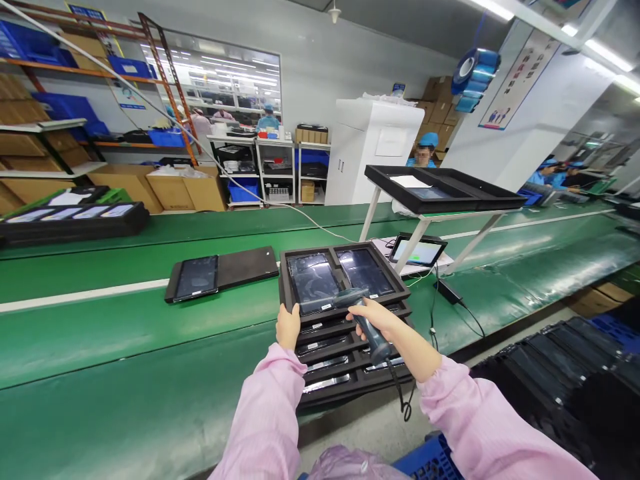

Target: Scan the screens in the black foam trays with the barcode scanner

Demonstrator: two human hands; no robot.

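Note:
My right hand (376, 319) is closed around the grip of a barcode scanner (376, 339), whose head points left over a black foam tray (285, 283). A cable hangs from the scanner's handle. Two dark tablets lie in the tray's compartments, a left tablet (311, 275) and a right tablet (364, 267), each with a small white label near its lower edge. My left hand (289, 327) grips the tray's front left corner, thumb on top; its other fingers are partly hidden. Beneath it, several similar trays (325, 383) with tablets are stacked on the green belt.
A tablet (197, 277) on a foam piece (247, 267) lies on the belt (115, 333) to the left. At right, a white-legged stand (419, 243) carries another foam tray (480, 200), near a lit screen (417, 252) and a power adapter (449, 291). A person (424, 152) is behind the stand.

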